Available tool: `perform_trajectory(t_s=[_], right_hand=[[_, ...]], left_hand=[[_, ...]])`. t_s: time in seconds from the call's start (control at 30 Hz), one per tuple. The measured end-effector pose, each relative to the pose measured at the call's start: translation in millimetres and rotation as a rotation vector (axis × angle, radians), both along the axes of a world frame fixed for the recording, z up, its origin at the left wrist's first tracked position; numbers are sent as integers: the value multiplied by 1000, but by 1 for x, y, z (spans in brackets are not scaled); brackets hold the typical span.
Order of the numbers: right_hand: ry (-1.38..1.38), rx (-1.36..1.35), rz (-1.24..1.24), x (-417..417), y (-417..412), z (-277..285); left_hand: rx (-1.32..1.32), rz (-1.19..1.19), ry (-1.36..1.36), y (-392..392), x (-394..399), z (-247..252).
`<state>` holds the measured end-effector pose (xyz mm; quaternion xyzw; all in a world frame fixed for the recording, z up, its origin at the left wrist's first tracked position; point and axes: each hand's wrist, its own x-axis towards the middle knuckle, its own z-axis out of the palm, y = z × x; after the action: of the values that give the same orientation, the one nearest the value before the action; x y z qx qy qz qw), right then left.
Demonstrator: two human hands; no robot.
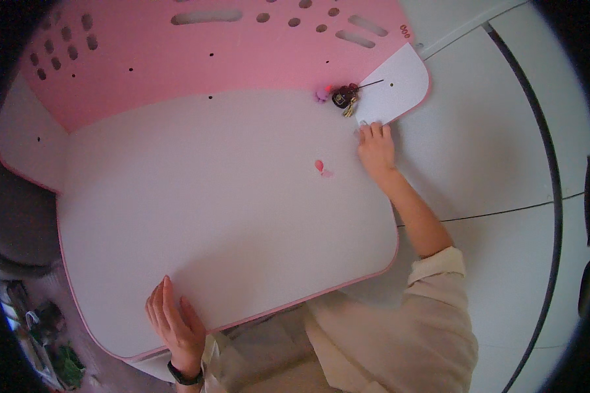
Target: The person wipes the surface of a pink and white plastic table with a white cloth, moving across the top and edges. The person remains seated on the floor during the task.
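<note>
My left hand lies on the front left part of a white desk top with a pink edge. Its thumb is apart from the fingers, and it holds nothing. A dark watch band circles that wrist. My right hand reaches to the far right edge, fingers curled down beside the white corner panel. Something small and pale shows at its fingertips; whether it is gripped is unclear. Beyond lie a dark bottle-like ornament with a gold tassel and a small purple figure.
A red balloon-shaped piece is on the desk top, nearer me than the ornament. A pink back panel with holes and slots rises behind. White cabinet-like surfaces stand at right. A dark rounded seat-like thing is at left.
</note>
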<state>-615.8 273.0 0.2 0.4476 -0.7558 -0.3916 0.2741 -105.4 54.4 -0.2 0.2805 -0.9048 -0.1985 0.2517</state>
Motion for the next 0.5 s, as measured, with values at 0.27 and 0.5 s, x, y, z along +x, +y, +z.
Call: perform_trajectory(t_s=[0.27, 0.5], right_hand=[[342, -261, 33, -7, -44, 149], [138, -80, -108, -14, -49, 83]], left_hand=[[-38, 18, -11, 1, 6, -2], [-20, 26, 10, 0, 5, -4]])
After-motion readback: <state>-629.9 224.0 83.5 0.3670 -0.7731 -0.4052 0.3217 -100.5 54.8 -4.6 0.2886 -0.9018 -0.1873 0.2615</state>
